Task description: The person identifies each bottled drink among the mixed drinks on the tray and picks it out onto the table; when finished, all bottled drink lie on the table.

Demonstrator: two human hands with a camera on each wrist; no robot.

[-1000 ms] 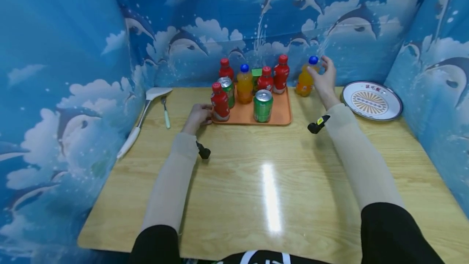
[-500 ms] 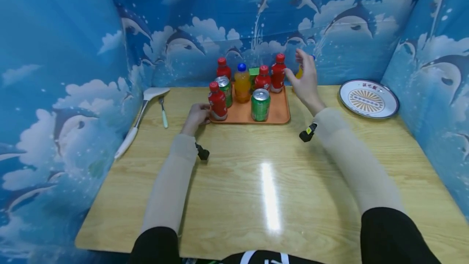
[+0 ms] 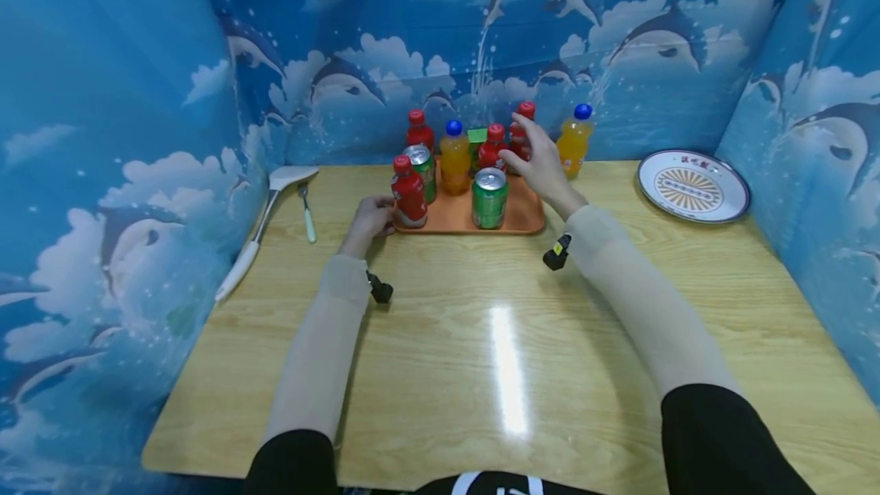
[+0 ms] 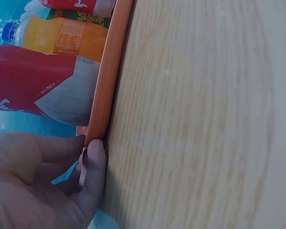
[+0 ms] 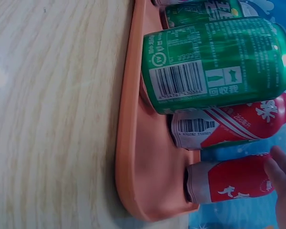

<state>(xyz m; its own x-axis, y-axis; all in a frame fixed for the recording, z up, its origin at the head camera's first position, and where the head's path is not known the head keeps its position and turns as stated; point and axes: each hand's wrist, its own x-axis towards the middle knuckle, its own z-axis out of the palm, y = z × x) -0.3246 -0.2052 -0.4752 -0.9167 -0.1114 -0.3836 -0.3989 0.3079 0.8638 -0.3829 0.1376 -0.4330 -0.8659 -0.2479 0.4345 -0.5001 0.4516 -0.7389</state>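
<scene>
At the front left corner of the orange tray (image 3: 450, 216), my left hand (image 3: 371, 221) pinches the rim (image 4: 93, 119) between thumb and fingers. A red bottle (image 3: 409, 195) stands on the tray right by that hand. My right hand (image 3: 546, 165), thumb and fingers spread, hovers at the tray's right side holding nothing. Nearest to it are the back-right red bottle (image 3: 519, 145), partly hidden behind its fingers, and a shorter red bottle (image 3: 491, 150). In the right wrist view, fingertips appear at the edge beside a red bottle (image 5: 233, 179). A green can (image 3: 489, 201) stands at the tray's front.
Also on the tray are an orange-drink bottle (image 3: 454, 163), another green can (image 3: 422, 163), a back red bottle (image 3: 418, 130) and a green box (image 3: 477, 140). Another orange-drink bottle (image 3: 574, 143) stands off the tray, left of a plate (image 3: 694, 186). A spatula (image 3: 257, 231) and small fork (image 3: 308, 216) lie left.
My right hand has moved left from the orange-drink bottle beside the tray to the red bottles on it; that bottle stays behind on the table. My left hand has kept its place.
</scene>
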